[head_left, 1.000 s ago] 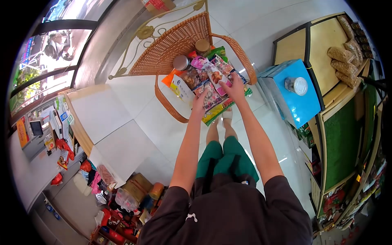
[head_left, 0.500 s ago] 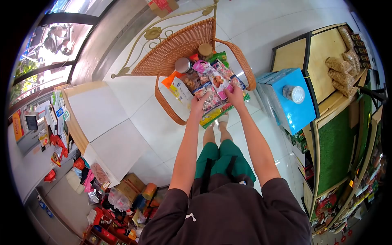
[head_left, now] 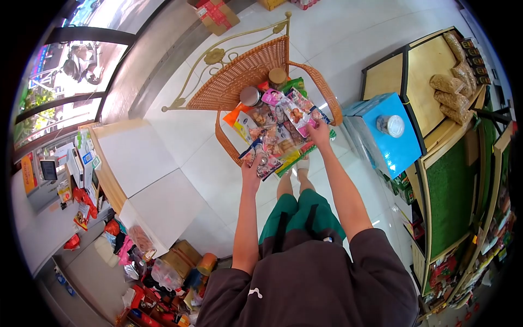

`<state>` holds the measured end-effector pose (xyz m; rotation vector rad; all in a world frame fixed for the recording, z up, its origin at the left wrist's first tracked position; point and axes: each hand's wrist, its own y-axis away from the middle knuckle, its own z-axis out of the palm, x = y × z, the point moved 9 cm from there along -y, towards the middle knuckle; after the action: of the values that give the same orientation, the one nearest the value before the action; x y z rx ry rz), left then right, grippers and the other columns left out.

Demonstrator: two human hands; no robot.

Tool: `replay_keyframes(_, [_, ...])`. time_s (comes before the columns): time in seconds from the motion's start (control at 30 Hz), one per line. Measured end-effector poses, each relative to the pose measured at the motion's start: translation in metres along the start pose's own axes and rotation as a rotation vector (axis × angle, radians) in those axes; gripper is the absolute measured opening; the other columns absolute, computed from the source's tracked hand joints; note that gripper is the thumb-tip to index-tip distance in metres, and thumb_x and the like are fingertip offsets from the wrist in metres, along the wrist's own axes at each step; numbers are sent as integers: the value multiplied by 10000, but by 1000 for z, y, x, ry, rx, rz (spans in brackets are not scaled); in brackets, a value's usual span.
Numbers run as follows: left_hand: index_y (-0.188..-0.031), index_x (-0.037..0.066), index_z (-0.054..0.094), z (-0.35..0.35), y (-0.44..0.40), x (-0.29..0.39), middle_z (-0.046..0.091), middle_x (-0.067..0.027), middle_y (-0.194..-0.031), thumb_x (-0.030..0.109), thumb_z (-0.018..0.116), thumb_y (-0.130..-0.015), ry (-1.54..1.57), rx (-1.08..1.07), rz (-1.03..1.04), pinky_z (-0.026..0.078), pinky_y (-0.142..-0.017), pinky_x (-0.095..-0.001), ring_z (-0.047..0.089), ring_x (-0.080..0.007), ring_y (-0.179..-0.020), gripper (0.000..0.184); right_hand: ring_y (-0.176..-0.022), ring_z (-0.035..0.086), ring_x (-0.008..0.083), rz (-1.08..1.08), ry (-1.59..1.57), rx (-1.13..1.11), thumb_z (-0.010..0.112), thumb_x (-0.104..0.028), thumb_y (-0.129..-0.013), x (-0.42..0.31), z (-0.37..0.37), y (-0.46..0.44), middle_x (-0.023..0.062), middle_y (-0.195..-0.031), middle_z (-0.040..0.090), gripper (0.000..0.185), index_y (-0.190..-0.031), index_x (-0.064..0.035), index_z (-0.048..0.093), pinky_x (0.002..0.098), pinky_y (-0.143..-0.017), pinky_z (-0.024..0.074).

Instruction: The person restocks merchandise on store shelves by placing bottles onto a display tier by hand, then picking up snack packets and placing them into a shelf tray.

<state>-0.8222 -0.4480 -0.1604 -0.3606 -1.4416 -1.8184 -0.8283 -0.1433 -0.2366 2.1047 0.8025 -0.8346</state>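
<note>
A brown wicker armchair [head_left: 239,74] in front of me bears a heap of snack bags on its seat. My left hand [head_left: 251,174] is closed on a blue-and-pink snack packet [head_left: 268,168] at the near left of the heap. In my right hand [head_left: 320,133] is the lower end of a pink snack packet [head_left: 291,110], which lies slanted over the others. Behind the packets stand a jar with a silver lid [head_left: 250,96] and one with a tan lid [head_left: 277,76]. An orange-and-white bag [head_left: 239,121] lies by the left armrest.
To the right, a blue-topped box [head_left: 393,131] carries a clear canister [head_left: 391,125]. Beyond it a wooden display stand [head_left: 433,71] holds several bags of nuts or grains [head_left: 452,103]. A white counter [head_left: 136,158] is on the left, with cluttered bags and boxes [head_left: 169,272] below.
My left hand has moved left and toward me with the blue-and-pink packet, away from the heap's middle. My right hand still grips the pink packet, slightly farther right.
</note>
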Motion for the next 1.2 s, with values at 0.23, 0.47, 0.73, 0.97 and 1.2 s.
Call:
replay_keyframes(0.23, [-1061, 6, 512, 8, 28, 0, 606, -85, -980, 22, 594, -815, 67, -121, -36, 534, -714, -328, 616, -184, -839, 259, -743, 600, 258, -165, 261, 406, 665, -357, -721, -25, -28, 19, 157, -839, 623, 493, -1019, 28, 582, 339, -686, 470])
replay_keyframes(0.47, [-1053, -2, 521, 69, 66, 11, 605, -78, -970, 35, 617, -803, -9, -358, -103, 524, -718, -308, 610, -162, -817, 271, -688, 560, 97, 290, -715, -498, 577, -315, -834, -108, -19, 143, 37, -787, 590, 284, -904, -40, 579, 261, -585, 471])
replay_keyframes(0.73, [-1066, 6, 528, 110, 123, -28, 585, -74, -1019, 57, 614, -807, -482, -544, -152, 473, -759, -264, 580, -136, -872, 278, -690, 612, 135, 354, -977, -51, 604, -197, -816, -14, -78, 243, 60, -831, 620, 253, -981, -9, 568, 271, -576, 522])
replay_keyframes(0.97, [-1139, 14, 481, 167, 171, -122, 574, -70, -1037, 112, 620, -822, -733, -805, -82, 439, -810, -261, 551, -142, -921, 360, -746, 618, 124, 287, -1351, 414, 636, -231, -793, 74, -205, 341, 47, -883, 631, 326, -1027, -13, 573, 264, -591, 521])
replay_keyframes(1.2, [-1137, -9, 483, 226, 326, -293, 572, -97, -1053, 173, 576, -858, -1162, -1087, -105, 451, -795, -282, 559, -150, -909, 346, -817, 579, 111, 163, -1112, 577, 706, -333, -741, 180, -288, 455, 49, -910, 621, 474, -1045, 2, 563, 260, -730, 480])
